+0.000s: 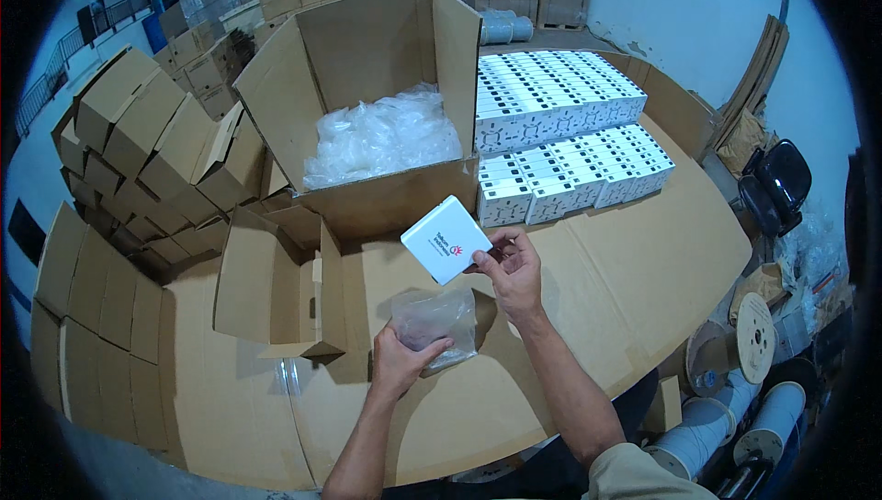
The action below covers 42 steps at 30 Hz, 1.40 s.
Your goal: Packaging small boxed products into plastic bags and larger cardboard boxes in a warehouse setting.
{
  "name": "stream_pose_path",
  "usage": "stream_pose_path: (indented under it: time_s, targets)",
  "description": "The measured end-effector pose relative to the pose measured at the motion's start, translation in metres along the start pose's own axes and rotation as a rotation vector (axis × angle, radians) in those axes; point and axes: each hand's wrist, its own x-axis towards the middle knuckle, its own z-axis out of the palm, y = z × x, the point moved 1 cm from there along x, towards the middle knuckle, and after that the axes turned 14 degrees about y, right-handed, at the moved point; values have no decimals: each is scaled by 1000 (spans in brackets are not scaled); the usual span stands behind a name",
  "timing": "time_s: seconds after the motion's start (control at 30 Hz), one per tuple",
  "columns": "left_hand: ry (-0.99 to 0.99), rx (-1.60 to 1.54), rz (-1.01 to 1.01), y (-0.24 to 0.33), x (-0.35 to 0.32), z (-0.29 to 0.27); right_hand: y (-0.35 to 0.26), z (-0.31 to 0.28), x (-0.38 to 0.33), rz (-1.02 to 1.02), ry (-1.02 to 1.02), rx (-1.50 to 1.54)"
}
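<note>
My right hand [514,272] pinches a flat white square box [447,235] with a small red mark by its right corner, holding it tilted above the cardboard-covered table. Lower and to the left, my left hand [404,362] is closed on the edge of a clear plastic bag [450,321]. Bag and white box are apart. Left of them an open brown carton [262,289] lies on the table, its inside partly in shadow. Behind, a large open cardboard box [390,189] holds a heap of crumpled clear plastic bags [386,137].
Stacked white boxes [570,100] fill the table's far right. Many brown cartons [138,123] are piled at the left, with more cartons [96,353] nearer. Cable spools [755,339] and a black chair [776,183] stand beyond the table's right edge.
</note>
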Motion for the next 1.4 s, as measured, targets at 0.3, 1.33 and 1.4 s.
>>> stream_pose_path:
  time_s: [0.3,1.33,1.4]
  targets:
    - [33,-10,-7,-4,1,-1,-2,-6,-1,1,-96,-74]
    - [69,-256,-44,1,3,8,10,-8,3,45,-358,-349]
    - [95,-280,-43,-6,9,8,12,0,1,72,-252,-297]
